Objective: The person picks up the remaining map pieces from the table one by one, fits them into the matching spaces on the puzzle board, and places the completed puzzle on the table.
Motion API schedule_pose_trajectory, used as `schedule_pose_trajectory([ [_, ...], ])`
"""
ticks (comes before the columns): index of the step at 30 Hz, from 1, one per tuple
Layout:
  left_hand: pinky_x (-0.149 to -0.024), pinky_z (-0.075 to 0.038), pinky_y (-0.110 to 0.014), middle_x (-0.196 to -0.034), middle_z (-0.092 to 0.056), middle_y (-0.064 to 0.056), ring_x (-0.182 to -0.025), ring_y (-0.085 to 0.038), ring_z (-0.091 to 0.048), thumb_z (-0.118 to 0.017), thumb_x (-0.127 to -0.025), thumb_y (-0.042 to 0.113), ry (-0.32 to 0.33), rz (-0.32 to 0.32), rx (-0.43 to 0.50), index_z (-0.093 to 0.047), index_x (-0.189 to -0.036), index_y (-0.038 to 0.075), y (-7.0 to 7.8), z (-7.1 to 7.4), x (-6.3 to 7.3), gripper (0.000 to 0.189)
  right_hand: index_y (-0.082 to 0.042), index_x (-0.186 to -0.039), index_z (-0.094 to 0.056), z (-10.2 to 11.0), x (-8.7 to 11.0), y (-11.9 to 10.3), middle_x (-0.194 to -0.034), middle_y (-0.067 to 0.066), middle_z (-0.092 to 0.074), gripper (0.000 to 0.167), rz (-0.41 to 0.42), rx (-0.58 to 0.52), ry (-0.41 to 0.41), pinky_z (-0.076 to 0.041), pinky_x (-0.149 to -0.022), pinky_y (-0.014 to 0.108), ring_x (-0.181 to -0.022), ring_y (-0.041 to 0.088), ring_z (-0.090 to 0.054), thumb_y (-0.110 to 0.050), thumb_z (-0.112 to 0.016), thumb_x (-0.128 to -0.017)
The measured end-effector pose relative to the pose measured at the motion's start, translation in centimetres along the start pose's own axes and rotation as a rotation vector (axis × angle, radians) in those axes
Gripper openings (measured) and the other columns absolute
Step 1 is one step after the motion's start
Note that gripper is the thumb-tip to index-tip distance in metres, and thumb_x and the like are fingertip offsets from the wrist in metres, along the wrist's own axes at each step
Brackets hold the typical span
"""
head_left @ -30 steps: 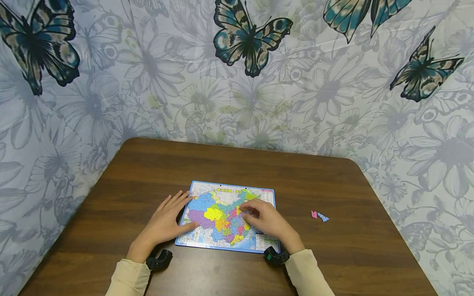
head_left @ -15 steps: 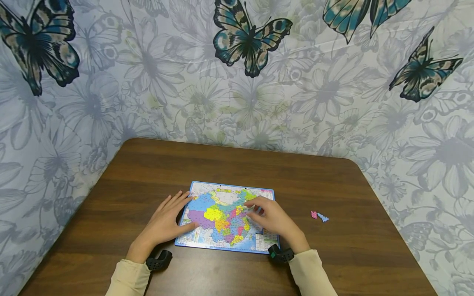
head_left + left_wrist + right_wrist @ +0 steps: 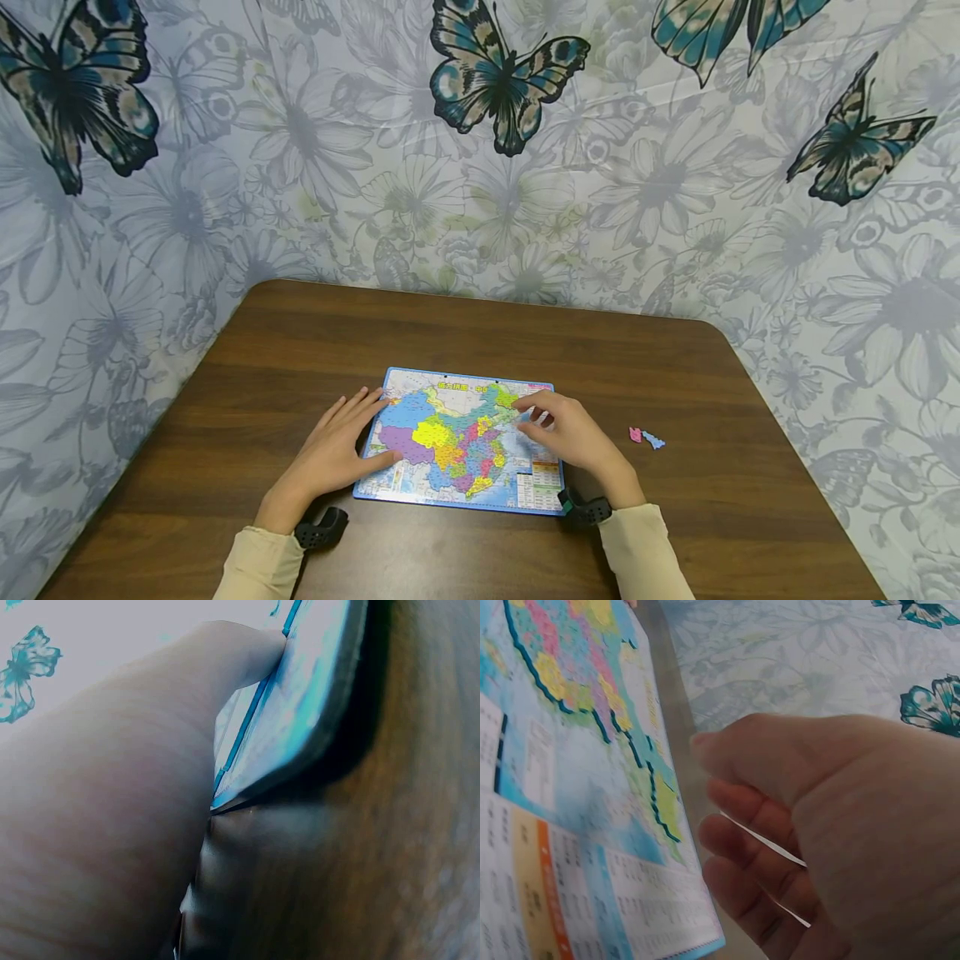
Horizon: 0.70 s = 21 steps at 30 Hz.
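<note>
A flat map puzzle board (image 3: 480, 402) with a blue rim and multicoloured pieces lies on the wooden table. My left hand (image 3: 330, 454) rests across its left edge, fingers spread; in the left wrist view the thumb (image 3: 251, 656) touches the board's surface. Above the board's right side hovers my right hand (image 3: 570, 429), its fingers loosely bent and nothing visible between them. The right wrist view shows those fingertips (image 3: 724, 836) apart from the map. To the right of the board lie a small pink puzzle piece (image 3: 635, 435) and a blue one (image 3: 654, 440), side by side.
The brown tabletop (image 3: 712, 517) has rounded far corners. Behind it hangs a pale floral cloth (image 3: 315, 200) printed with butterflies. A black band (image 3: 322, 528) is on the left wrist, and another band (image 3: 587, 507) is on the right.
My right hand has drawn back to the right from the middle of the map, its fingers parting slightly. The left hand and the two loose pieces have stayed in place.
</note>
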<state>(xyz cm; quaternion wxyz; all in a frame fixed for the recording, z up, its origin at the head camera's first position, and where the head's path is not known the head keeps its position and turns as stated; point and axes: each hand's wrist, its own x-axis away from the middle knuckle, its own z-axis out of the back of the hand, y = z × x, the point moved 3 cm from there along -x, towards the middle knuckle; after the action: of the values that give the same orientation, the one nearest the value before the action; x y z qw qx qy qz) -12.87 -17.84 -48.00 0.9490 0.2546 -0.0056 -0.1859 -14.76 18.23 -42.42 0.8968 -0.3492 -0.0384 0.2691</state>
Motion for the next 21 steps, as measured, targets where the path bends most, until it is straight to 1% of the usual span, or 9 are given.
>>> schedule_pose_trajectory([
  [4, -0.127, -0.015, -0.058, -0.165, -0.039, -0.010, -0.155, -0.035, -0.028, -0.074, -0.084, 0.065, -0.001, 0.001, 0.005, -0.047, -0.156, 0.012, 0.0, 0.0, 0.0, 0.093, -0.007, -0.126, -0.071, 0.6, 0.3, 0.2, -0.117, 0.007, -0.073, 0.032, -0.016, 0.014, -0.001, -0.061, -0.081, 0.037, -0.094, 0.016, -0.066, -0.014, -0.075, -0.095],
  [10, -0.127, -0.016, -0.057, -0.165, -0.038, -0.009, -0.155, -0.035, -0.029, -0.074, -0.084, 0.066, -0.004, 0.006, 0.004, -0.046, -0.156, 0.012, 0.0, 0.0, 0.0, 0.094, -0.012, -0.129, -0.070, 1.6, 0.8, 0.7, -0.117, 0.003, -0.073, 0.038, -0.092, 0.046, 0.000, -0.059, -0.080, 0.036, -0.095, 0.019, -0.065, -0.018, -0.078, -0.093],
  [12, -0.127, -0.016, -0.057, -0.165, -0.039, -0.009, -0.155, -0.035, -0.029, -0.074, -0.083, 0.065, -0.004, 0.008, 0.005, -0.047, -0.156, 0.012, 0.0, 0.0, 0.0, 0.094, -0.013, -0.129, -0.070, 1.9, 1.0, 0.8, -0.116, 0.003, -0.074, 0.037, -0.113, 0.045, 0.005, -0.058, -0.081, 0.035, -0.095, 0.020, -0.065, -0.019, -0.078, -0.093],
  [16, -0.127, -0.015, -0.057, -0.165, -0.039, -0.009, -0.155, -0.035, -0.029, -0.074, -0.083, 0.066, -0.004, 0.010, 0.005, -0.047, -0.156, 0.012, 0.0, 0.0, 0.0, 0.094, -0.011, -0.127, -0.071, 2.7, 1.4, 1.0, -0.111, 0.005, -0.073, 0.036, -0.144, 0.047, 0.016, -0.057, -0.082, 0.033, -0.092, 0.019, -0.065, -0.018, -0.078, -0.093],
  [18, -0.127, -0.015, -0.058, -0.165, -0.039, -0.009, -0.155, -0.035, -0.029, -0.073, -0.084, 0.066, -0.005, 0.011, 0.005, -0.046, -0.156, 0.013, 0.0, 0.0, 0.1, 0.094, -0.011, -0.127, -0.071, 3.1, 1.5, 1.2, -0.111, 0.005, -0.073, 0.036, -0.160, 0.052, 0.020, -0.057, -0.083, 0.032, -0.092, 0.016, -0.064, -0.019, -0.078, -0.093],
  [21, -0.127, -0.015, -0.058, -0.165, -0.039, -0.009, -0.155, -0.036, -0.029, -0.073, -0.084, 0.066, -0.005, 0.010, 0.007, -0.047, -0.156, 0.013, 0.0, 0.0, 0.0, 0.094, -0.011, -0.127, -0.071, 3.5, 1.8, 1.5, -0.114, 0.006, -0.073, 0.036, -0.168, 0.051, 0.027, -0.058, -0.085, 0.034, -0.096, 0.018, -0.065, -0.018, -0.079, -0.092],
])
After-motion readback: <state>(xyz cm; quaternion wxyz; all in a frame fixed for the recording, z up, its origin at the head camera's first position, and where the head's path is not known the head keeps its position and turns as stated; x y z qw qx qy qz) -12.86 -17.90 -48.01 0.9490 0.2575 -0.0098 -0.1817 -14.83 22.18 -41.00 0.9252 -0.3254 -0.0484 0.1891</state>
